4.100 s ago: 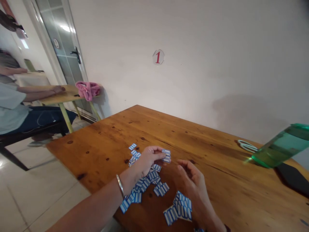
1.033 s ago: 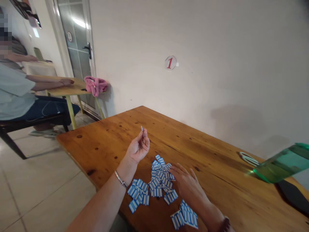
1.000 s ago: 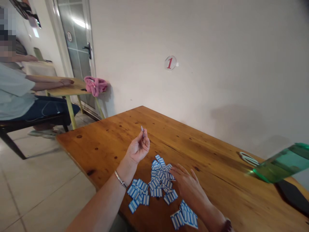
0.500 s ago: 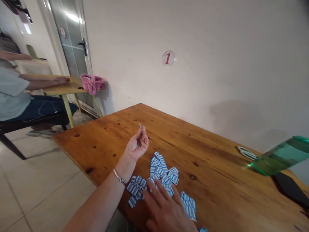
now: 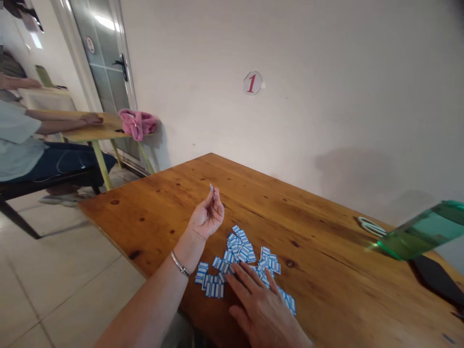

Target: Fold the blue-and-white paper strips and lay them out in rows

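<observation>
Watching remotely, I see the left hand [image 5: 207, 216] pinching a card [image 5: 211, 187] mid-frame, right hand [image 5: 264, 300] spread over the blue-and-white cards [image 5: 239, 245], lower centre. I'd press lightly so they don't bunch.

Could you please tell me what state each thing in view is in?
Blue-and-white pieces: scattered in loose, overlapping clusters.
Thin piece: held up, seen edge-on.
Left hand: raised, pinching the thin piece.
Right hand: open, palm down over the blue-and-white pieces.
White cord: coiled.
Green bottle: runs out of frame; cannot tell whether capped.
Black object: lying flat.
Pink fabric: bundled up.
Door: looks shut.
</observation>
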A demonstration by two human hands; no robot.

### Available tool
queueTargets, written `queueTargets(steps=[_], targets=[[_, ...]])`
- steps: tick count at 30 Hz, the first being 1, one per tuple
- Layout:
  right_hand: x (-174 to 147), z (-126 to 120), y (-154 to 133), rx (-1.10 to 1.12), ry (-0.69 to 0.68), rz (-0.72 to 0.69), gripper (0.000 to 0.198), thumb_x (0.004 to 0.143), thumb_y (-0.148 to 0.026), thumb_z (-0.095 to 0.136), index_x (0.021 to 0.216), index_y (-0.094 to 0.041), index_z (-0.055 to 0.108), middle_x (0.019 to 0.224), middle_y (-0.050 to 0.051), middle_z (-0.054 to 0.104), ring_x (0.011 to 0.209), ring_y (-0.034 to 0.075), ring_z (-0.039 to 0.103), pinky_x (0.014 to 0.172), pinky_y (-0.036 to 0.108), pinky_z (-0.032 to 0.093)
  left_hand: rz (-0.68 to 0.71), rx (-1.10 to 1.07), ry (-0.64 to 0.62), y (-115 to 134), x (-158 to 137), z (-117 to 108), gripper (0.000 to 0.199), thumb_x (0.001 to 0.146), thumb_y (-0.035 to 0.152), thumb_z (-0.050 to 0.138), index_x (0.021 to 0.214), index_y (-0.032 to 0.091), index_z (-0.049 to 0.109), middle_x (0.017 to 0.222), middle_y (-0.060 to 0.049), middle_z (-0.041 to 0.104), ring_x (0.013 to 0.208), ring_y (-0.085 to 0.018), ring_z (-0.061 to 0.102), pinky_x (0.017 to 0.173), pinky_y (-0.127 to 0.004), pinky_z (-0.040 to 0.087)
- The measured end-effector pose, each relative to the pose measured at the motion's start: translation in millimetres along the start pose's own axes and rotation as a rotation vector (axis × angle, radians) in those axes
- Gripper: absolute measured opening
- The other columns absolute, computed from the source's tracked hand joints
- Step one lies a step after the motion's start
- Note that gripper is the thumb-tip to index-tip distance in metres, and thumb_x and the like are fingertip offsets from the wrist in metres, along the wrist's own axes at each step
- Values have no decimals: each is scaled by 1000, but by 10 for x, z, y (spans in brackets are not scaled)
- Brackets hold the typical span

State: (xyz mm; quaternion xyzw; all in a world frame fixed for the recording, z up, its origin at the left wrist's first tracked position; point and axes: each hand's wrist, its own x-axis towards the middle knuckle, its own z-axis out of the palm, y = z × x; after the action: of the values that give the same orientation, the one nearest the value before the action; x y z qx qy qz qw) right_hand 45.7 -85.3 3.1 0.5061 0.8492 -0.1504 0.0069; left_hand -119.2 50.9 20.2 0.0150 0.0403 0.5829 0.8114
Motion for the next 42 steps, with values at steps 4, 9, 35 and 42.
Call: queueTargets(steps=[4, 9, 35, 42], targets=[[-35, -96, 99, -42, 32, 71, 45, 86, -28, 41, 131, -29, 39, 141, 2, 34, 129, 24, 29, 104, 53, 22, -17, 23, -5, -18, -10, 2, 50, 96, 19, 19, 81, 19, 67, 64, 2, 72, 56, -5, 67, 49, -11, 48], [-88, -135, 239, -68, 103, 120, 40, 88, -29, 37, 127, -26, 46, 136, 4, 43, 126, 22, 36, 102, 46, 29, -32, 19, 26, -44, -26, 26, 50, 96, 20, 21, 73, 17, 65, 65, 3, 72, 55, -5, 67, 48, -11, 47], [-595, -266, 1508, 747, 1321, 744, 75, 65, -41, 56, 128, -4, 40, 56, -6, 45, 49, 10, 39, 44, 21, 31, -265, 389, 218, -324, -14, -111, 18, 82, 6, 50, 74, 9, 65, 59, -5, 68, 44, -12, 62, 39, -18, 51], [-704, -278, 1606, 991, 1574, 877, 80, 56, -29, 62, 130, -8, 39, 62, -5, 49, 53, 9, 42, 49, 22, 35, -274, 392, 228, -336, -10, -130, 16, 81, 6, 51, 74, 10, 64, 59, -5, 67, 43, -11, 61, 38, -18, 49]])
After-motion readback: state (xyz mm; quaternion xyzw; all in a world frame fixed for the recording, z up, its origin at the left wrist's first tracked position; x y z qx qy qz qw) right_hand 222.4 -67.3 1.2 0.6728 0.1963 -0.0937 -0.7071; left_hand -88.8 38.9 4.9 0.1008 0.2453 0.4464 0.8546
